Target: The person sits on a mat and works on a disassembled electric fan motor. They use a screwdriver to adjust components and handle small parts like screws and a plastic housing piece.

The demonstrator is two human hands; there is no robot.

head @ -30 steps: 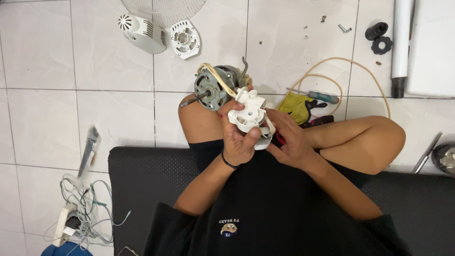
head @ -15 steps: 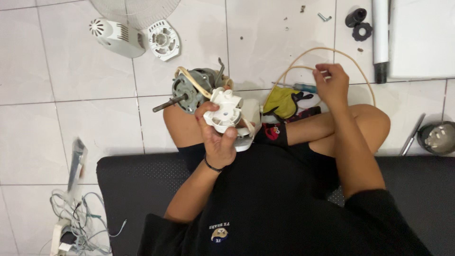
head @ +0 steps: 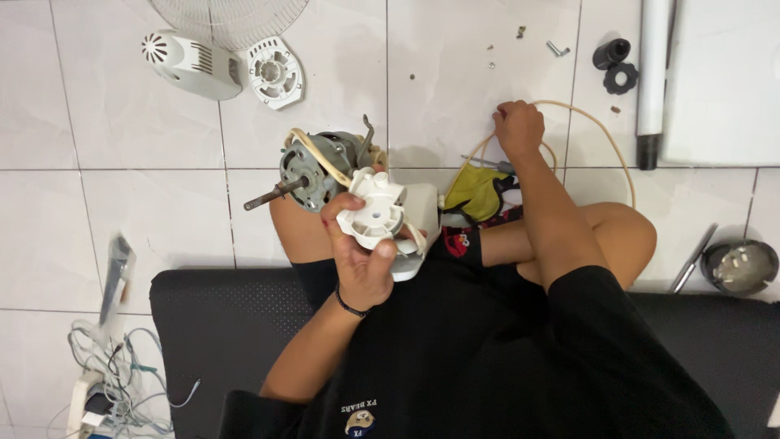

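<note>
My left hand (head: pixel 361 264) grips a white plastic fan housing (head: pixel 378 215) over my lap. A grey fan motor (head: pixel 313 167) with a metal shaft pointing left is fixed to it. My right hand (head: pixel 518 126) is stretched out to the tiled floor with its fingers curled down at a loop of cream cable (head: pixel 605 134). Whether it holds anything is hidden. A screwdriver (head: pixel 487 162) and a yellow cloth (head: pixel 475 191) lie just below that hand, by my knee.
A fan guard (head: pixel 227 16), a white motor cover (head: pixel 187 61) and a round white part (head: pixel 275 73) lie at the far left. Loose screws (head: pixel 556 49), two black knobs (head: pixel 613 57) and a white pole (head: pixel 652 73) lie far right. A metal bowl (head: pixel 739 267) is right, tangled wires (head: pixel 106 382) left.
My right hand left the housing, reached out to the floor by the screwdriver, then shifted left to the cable loop. My left hand keeps hold of the motor assembly.
</note>
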